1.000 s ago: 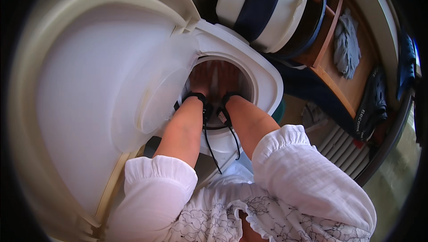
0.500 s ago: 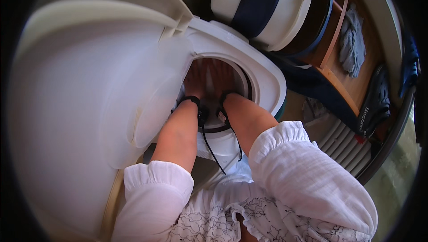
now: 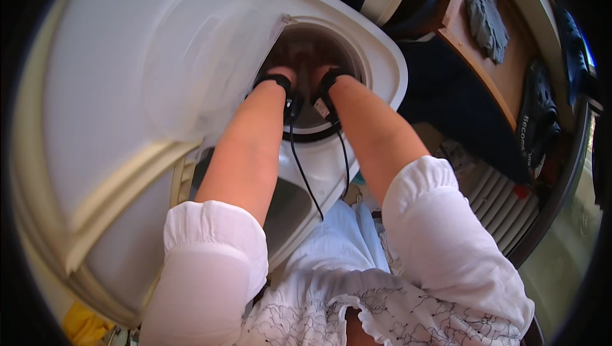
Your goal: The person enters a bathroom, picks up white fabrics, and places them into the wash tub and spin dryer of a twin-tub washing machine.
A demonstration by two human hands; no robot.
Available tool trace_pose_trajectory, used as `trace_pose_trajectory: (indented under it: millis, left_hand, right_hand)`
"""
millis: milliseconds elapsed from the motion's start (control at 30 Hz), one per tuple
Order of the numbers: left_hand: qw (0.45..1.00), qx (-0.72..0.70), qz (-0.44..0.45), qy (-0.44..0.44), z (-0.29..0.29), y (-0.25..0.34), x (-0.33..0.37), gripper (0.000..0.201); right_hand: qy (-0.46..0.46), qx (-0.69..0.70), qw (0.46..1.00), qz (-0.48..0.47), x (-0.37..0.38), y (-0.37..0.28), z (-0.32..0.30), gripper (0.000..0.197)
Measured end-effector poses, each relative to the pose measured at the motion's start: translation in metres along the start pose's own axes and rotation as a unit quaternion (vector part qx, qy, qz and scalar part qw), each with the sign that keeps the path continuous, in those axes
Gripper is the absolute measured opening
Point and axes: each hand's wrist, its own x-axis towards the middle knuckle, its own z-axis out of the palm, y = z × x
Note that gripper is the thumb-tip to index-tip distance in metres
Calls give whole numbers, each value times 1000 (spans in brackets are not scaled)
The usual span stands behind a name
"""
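Inside the round tub [image 3: 310, 116] of the white machine [image 3: 390, 72], the left hand [image 3: 288, 69] and the right hand [image 3: 325, 65] are held side by side, each wrist ringed by a black strap [image 3: 274, 79]. Since half a second ago, the view has been shifted, so the tub is now seen higher up, and a yellow thing [image 3: 86, 325] has been brought in well to the left of the tub, nearer the body. The fingers, seen then against something pale, are now blurred and lost in the tub's dimness; whether they are apart or closed on anything cannot be told. The work is judged to be kept within the tub, as neither hand has been lifted out. Left of the tub, the translucent lid [image 3: 217, 53] is left raised; to its right, dark blue cloth [image 3: 452, 91] is seen.
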Motion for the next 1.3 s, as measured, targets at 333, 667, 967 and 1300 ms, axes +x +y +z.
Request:
trace_pose_trajectory:
  millis: [333, 667, 967, 1300]
  left_hand:
    - [779, -140, 79, 607, -147, 43, -283, 37]
    - [802, -224, 230, 504, -116, 102, -317, 37]
    - [874, -77, 250, 409, -12, 138, -259, 49]
    - [747, -7, 230, 624, -169, 106, -316, 45]
  right_hand:
    - [135, 421, 889, -123, -108, 46, -103, 48]
    - [309, 518, 789, 114, -224, 74, -92, 44]
    - [309, 501, 795, 147, -276, 53, -44, 45]
    - [291, 500, 801, 156, -348, 73, -44, 50]
